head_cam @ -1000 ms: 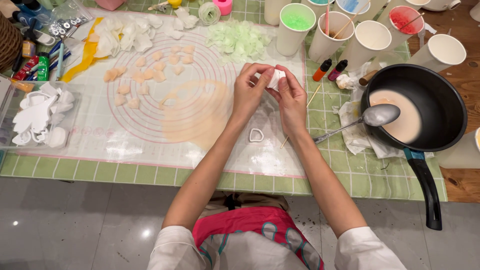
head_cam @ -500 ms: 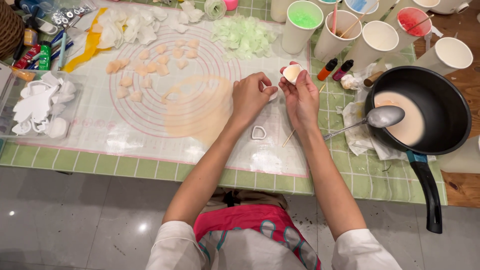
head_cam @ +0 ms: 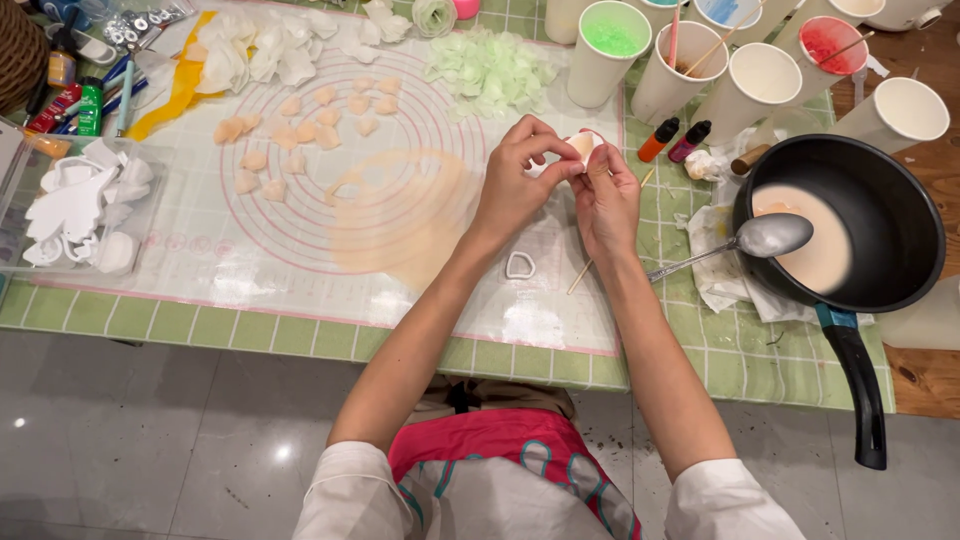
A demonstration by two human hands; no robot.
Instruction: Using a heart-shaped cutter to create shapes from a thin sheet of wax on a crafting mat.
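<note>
Item: pale peach petal (head_cam: 581,146), pinched between left hand (head_cam: 515,185) and right hand (head_cam: 605,195) above the silicone mat (head_cam: 300,250). Step: shaping. Next calls for gentle, even fingertip pressure.

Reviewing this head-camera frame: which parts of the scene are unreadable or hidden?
- Small pale piece: mostly covered by the fingertips of the left hand and right hand; its shape is unclear.
- Paper cups along the top: several are cut off by the frame edge.
- Basket: cropped at the top left corner.
- Pan: the spoon hides part of the pale liquid.
</note>
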